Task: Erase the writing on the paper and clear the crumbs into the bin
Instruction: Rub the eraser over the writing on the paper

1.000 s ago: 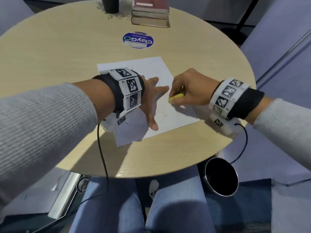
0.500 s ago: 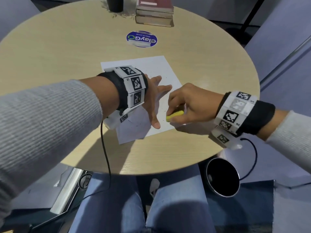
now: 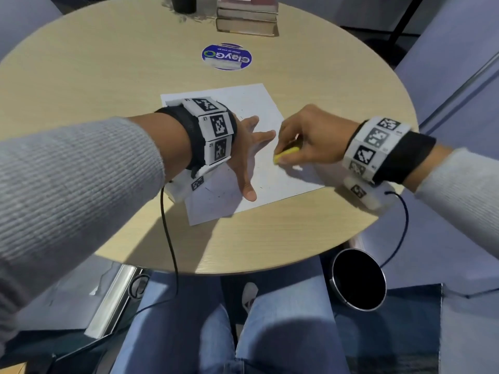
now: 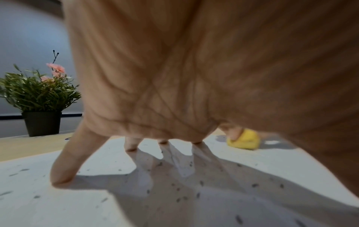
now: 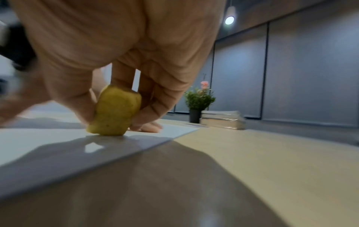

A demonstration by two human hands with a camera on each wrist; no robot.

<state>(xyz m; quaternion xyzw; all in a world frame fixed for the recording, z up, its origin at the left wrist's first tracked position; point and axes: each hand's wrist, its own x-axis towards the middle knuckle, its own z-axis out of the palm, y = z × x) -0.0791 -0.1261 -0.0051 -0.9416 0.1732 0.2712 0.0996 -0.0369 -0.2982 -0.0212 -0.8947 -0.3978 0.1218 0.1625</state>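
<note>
Left hand (image 3: 244,155) splayed flat on paper (image 3: 272,179); right hand (image 3: 310,137) pinches yellow eraser (image 3: 286,155), seemingly touching it.

Round wooden table (image 3: 310,238), pale grain, lit from above. At the far edge, a stack of books (image 3: 247,16) and, to its left, a dark pot (image 3: 183,4) holding a green plant (image 4: 38,92) with pink flowers. Nearer the middle, a round blue sticker (image 3: 226,57). Blue-grey chairs (image 3: 445,63) around the table, blue carpet (image 3: 405,333) below. Behind, grey wall panels (image 5: 310,69) divided by dark vertical lines, and one round hanging lamp (image 5: 229,20) glowing. By the near-left edge, a shiny metal frame (image 3: 113,300) low down.
</note>
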